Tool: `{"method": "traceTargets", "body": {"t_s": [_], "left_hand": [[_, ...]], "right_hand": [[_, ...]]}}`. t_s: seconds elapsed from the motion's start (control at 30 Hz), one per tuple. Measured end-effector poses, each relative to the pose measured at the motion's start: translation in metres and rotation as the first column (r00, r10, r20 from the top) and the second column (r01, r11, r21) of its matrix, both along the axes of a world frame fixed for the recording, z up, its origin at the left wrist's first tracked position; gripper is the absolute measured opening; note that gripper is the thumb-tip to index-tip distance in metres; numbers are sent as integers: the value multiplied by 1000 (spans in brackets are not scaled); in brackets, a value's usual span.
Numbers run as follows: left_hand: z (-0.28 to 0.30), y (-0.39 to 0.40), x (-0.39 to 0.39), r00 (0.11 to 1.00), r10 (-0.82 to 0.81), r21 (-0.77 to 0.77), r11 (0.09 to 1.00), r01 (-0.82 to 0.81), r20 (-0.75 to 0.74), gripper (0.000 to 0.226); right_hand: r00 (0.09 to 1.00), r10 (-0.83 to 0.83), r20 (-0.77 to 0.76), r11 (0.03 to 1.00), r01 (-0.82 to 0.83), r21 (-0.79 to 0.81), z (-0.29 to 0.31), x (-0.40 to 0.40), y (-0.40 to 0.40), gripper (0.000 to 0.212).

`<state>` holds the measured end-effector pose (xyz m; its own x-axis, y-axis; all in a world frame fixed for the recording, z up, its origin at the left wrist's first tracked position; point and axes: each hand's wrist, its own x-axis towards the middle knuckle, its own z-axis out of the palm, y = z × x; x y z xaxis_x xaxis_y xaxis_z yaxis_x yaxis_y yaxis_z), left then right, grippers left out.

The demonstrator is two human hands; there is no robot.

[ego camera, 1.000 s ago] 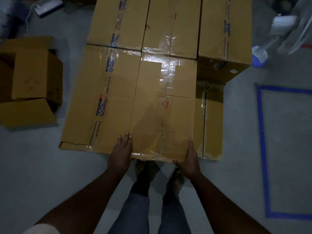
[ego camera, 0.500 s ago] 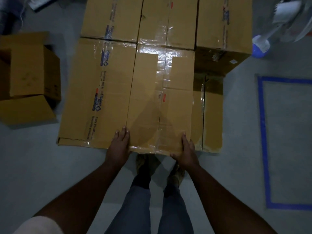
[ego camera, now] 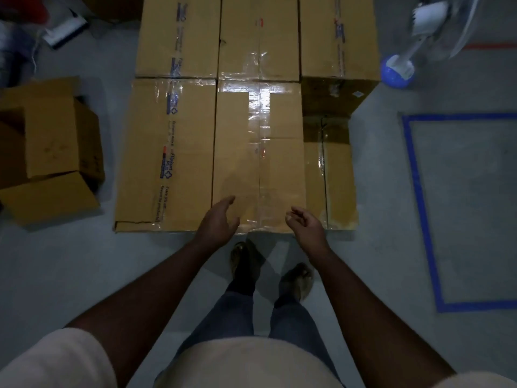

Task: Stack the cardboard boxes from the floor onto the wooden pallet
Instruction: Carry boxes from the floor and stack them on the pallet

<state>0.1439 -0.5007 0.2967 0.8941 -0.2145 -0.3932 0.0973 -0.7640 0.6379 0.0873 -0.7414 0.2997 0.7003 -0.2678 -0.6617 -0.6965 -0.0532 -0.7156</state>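
Several taped brown cardboard boxes form a stack in front of me; the pallet under them is hidden. The near middle box point(ego camera: 258, 155) lies flush between the near left box point(ego camera: 165, 155) and a lower box point(ego camera: 338, 180) on the right. Three boxes stand in the back row, the middle one point(ego camera: 258, 37) among them. My left hand point(ego camera: 218, 219) hovers above the near edge of the middle box, fingers relaxed, holding nothing. My right hand point(ego camera: 305, 222) hangs over the same edge with fingers loosely curled, also empty.
An open, empty cardboard box point(ego camera: 50, 152) lies on the floor at the left. A standing fan with a blue base point(ego camera: 397, 71) is at the upper right. A blue tape rectangle point(ego camera: 419, 191) marks the grey floor on the right. My feet stand just before the stack.
Both hands have come off the near edge of the middle box and lifted back towards me. The box stays where they left it. The camera has risen.
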Motion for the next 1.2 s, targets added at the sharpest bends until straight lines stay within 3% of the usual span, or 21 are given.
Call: {"method": "traceTargets", "body": {"t_s": [0.2,0.47,0.63,0.83,1.07,1.2], "left_hand": [[56,-57,-19,995,-96,-240,966,98,20,35],[82,-205,-108,945,-315,-272,905,327,87,26],[86,-360,-225,831,-547,-271,789,552,103,26],[100,-536,-371,697,-715,-386,626,678,64,30],[79,-703,-512,422,-907,-413,384,826,2,13],[66,-811,-578,297,-954,-442,286,850,-45,25]], "right_hand": [[945,-313,92,939,293,177,62,-51,-36,17],[828,-527,193,848,497,185,99,-209,-157,15],[607,-769,198,639,740,213,103,-371,-259,20],[271,-932,242,325,918,226,121,-535,-361,17],[-125,-970,208,-71,967,246,105,-689,-453,22],[-285,-943,171,-242,941,235,101,-762,-520,24]]}}
